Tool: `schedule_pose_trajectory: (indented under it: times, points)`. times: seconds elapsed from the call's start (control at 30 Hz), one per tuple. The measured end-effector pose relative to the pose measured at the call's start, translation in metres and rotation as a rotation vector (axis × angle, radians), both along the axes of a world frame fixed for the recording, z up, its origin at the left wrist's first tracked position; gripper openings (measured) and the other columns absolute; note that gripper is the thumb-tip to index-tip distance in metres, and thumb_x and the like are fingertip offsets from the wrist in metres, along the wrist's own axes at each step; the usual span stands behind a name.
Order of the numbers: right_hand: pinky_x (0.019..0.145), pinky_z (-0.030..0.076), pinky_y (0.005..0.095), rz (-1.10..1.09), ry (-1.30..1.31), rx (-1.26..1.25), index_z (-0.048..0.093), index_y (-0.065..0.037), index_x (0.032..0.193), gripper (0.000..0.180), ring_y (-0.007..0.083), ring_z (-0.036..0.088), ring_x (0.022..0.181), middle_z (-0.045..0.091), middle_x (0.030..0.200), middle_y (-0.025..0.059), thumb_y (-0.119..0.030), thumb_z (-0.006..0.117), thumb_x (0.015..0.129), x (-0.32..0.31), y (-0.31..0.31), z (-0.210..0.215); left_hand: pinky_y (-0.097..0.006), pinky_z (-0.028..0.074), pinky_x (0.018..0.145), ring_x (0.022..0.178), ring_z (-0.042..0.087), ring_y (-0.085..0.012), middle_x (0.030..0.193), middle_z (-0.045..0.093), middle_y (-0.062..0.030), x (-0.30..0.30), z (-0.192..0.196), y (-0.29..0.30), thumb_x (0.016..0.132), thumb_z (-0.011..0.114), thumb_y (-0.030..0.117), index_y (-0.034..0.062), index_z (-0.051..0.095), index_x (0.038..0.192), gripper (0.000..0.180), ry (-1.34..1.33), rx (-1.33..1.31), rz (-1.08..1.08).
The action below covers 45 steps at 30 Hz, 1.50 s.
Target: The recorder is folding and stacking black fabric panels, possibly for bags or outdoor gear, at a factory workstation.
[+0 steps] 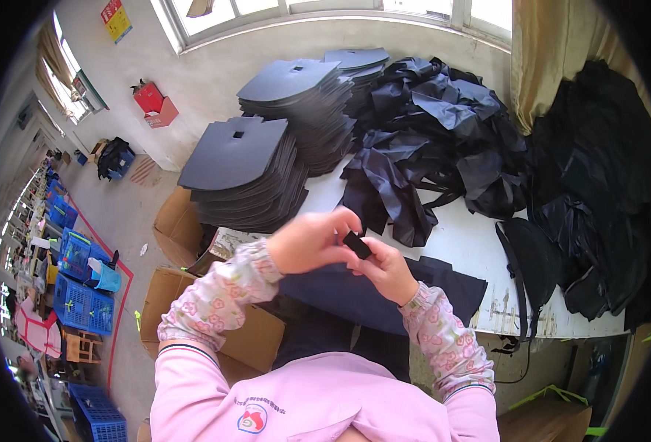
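Note:
A small black rectangular piece (356, 244) is held up in front of me, over the near edge of the table. My right hand (389, 271) pinches it between thumb and fingers from the right. From the other side my left hand (312, 240) curls round it, fingertips at its upper and left edges; whether they press on it is hard to make out. Below both hands lies a flat dark navy panel (454, 286) along the table's front edge. Just beyond them, crumpled black fabric pieces (399, 188) spread over the white table (329, 190).
Stacks of grey-black sheets (233, 151) with a small square cutout stand back left. To the right are a black bag (529, 258) and a tall black fabric heap (598, 184). Open cardboard boxes (255, 340) sit at the table's left; blue crates (82, 303) stand farther left.

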State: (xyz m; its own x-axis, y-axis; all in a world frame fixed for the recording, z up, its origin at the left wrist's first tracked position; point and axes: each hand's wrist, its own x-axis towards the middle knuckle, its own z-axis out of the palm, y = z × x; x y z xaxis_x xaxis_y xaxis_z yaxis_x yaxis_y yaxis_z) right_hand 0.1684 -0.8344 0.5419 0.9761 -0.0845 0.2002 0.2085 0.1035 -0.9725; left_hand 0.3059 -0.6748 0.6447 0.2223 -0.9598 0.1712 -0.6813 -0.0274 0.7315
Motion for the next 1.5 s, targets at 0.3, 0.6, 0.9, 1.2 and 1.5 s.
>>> schedule_pose_trajectory:
  times: [0.3,0.6,0.9,1.2,1.5]
  points:
    - [0.062,0.051,0.0214,-0.087,0.203,-0.043,0.061,-0.003,0.106,0.016,0.0062,0.06,0.068,0.064,0.082,0.0021,-0.017,0.058,0.099,-0.009,-0.015,-0.02,-0.038,0.049,0.094,0.105,0.064,-0.0338,0.114,0.068,-0.016,0.145,0.023,0.109,0.068,0.084,0.032,0.0099,0.057,0.13,0.071,-0.563,0.334,0.731]
    - [0.049,0.042,0.0191,-0.339,0.246,0.007,0.067,-0.002,0.097,0.015,0.0026,0.054,0.054,0.064,0.069,-0.0019,-0.017,0.066,0.094,-0.004,-0.006,-0.015,-0.034,0.053,0.076,0.085,0.07,-0.0243,0.097,0.071,-0.0192,0.135,0.027,0.113,0.094,0.057,0.007,-0.002,0.061,0.123,0.031,-0.673,-0.157,0.878]
    - [0.047,0.027,0.0191,-0.74,-0.105,-0.1,0.07,-0.002,0.088,0.005,-0.0025,0.036,0.054,0.053,0.064,-0.0098,-0.007,0.071,0.087,0.008,-0.001,0.006,-0.03,0.051,0.065,0.067,0.065,-0.0187,0.078,0.066,-0.0157,-0.034,0.022,0.049,0.092,0.059,0.003,-0.0052,0.064,0.112,0.023,-0.188,-0.192,0.405]
    - [0.064,0.047,0.0302,-0.655,-0.425,-0.53,0.069,0.001,0.093,0.012,0.0118,0.06,0.073,0.064,0.083,0.0021,-0.011,0.067,0.091,-0.003,-0.02,-0.033,-0.036,0.048,0.094,0.108,0.061,-0.0281,0.13,0.058,-0.0161,-0.037,0.0,0.028,0.079,0.081,0.028,0.0015,0.058,0.132,0.063,0.049,0.022,-0.437]
    - [0.089,0.049,0.0273,0.281,0.195,0.918,0.06,-0.003,0.12,0.029,0.0134,0.06,0.105,0.063,0.116,0.0041,-0.023,0.057,0.101,-0.032,-0.032,-0.026,-0.032,0.052,0.062,0.07,0.063,-0.0228,0.09,0.062,-0.0094,-0.049,-0.077,-0.022,0.079,0.073,0.0,0.0028,0.065,0.094,0.017,-0.18,-0.263,0.274]
